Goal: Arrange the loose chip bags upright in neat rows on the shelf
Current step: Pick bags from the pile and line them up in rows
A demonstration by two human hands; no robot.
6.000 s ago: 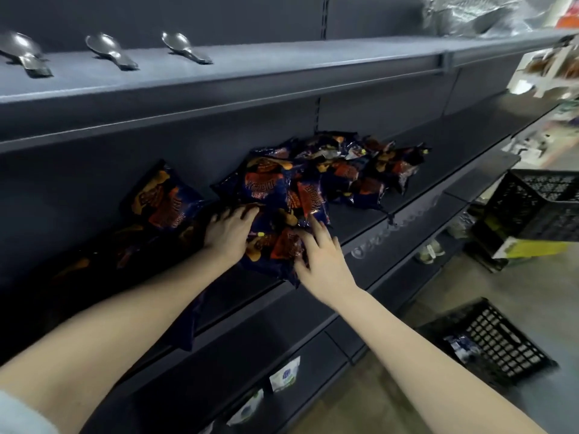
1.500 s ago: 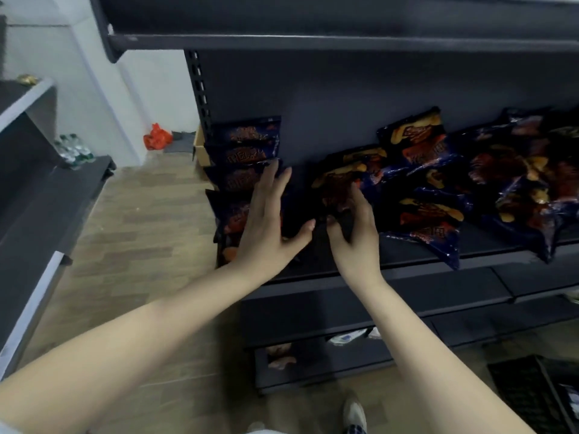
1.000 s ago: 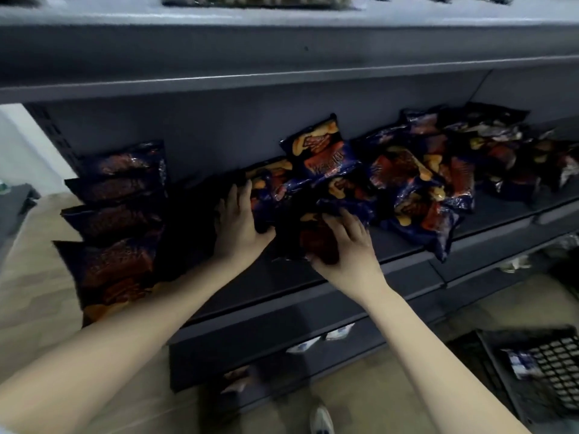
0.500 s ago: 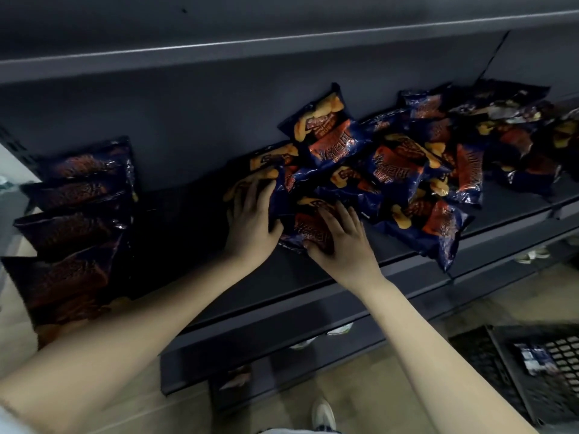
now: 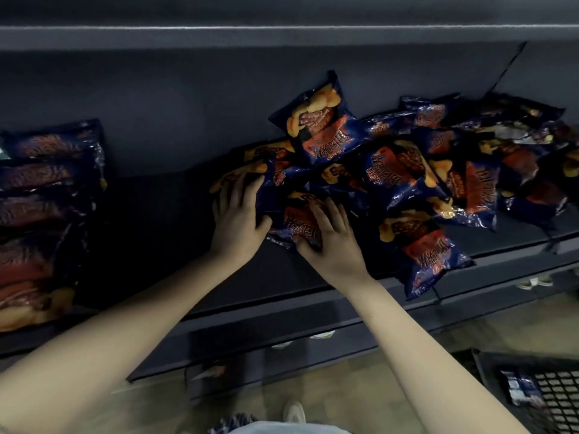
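I see a dark metal shelf [image 5: 313, 277] above a tan floor [image 5: 360, 396], with a black crate [image 5: 551, 393] at lower right. Loose chip bags [image 5: 394, 173] lie heaped on the shelf's right half, and a row of bags [image 5: 47, 198] stands upright at far left. The left hand [image 5: 238, 214] rests flat, fingers straight, on the heap's left edge. The right hand [image 5: 332, 242] spreads its fingers over a front bag [image 5: 297, 225], gripping nothing.

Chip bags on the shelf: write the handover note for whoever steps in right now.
Left hand: flat on the pile's leftmost bag.
Right hand: fingers spread over the front bag, thumb at its lower edge; grip unclear.
Done: one upright row at the left end of the shelf.
To do: the loose pile lies jumbled to the right; stand it up in rows beside the first.
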